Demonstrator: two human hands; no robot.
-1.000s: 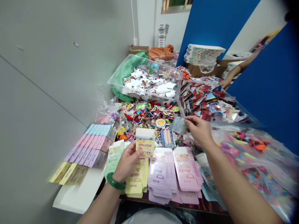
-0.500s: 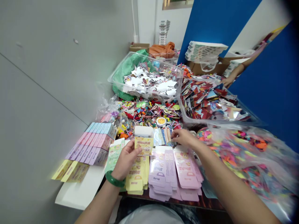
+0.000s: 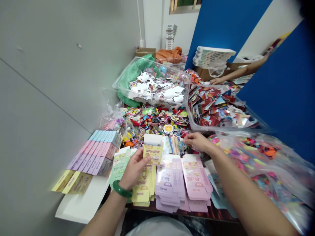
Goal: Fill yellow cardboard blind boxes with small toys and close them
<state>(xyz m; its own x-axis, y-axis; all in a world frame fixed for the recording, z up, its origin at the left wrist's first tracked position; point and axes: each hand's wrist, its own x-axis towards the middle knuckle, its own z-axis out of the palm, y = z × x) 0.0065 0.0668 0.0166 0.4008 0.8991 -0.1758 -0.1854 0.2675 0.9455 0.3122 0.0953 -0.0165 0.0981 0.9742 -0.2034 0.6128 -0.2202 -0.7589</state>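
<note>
My left hand [image 3: 135,167], with a green bangle on its wrist, grips a small yellow carton [image 3: 153,154] whose white top flap stands up. To its right, the fingers of my right hand [image 3: 198,142] are pinched at the edge of a small round blue-green piece [image 3: 182,145], whose kind I cannot make out. Just left of that piece lie printed cards or strips [image 3: 171,144]. Below my hands are stacks of flat folded cartons: green [image 3: 120,162], yellow [image 3: 141,186], purple [image 3: 168,180] and pink [image 3: 195,177].
At left, rows of filled-out cartons [image 3: 95,150] stand on a white sheet [image 3: 82,203]. Small trinkets [image 3: 157,121] are heaped ahead. Behind are clear bins of paper cutouts [image 3: 114,86] and red cards [image 3: 193,126]. Bags of colourful pieces [image 3: 270,164] lie right. Another person's hand [image 3: 218,80] reaches over the right bin.
My right hand has moved slightly right, and the round blue-green piece now shows at its fingertips. The carton has shifted slightly. The other person's hand has moved left.
</note>
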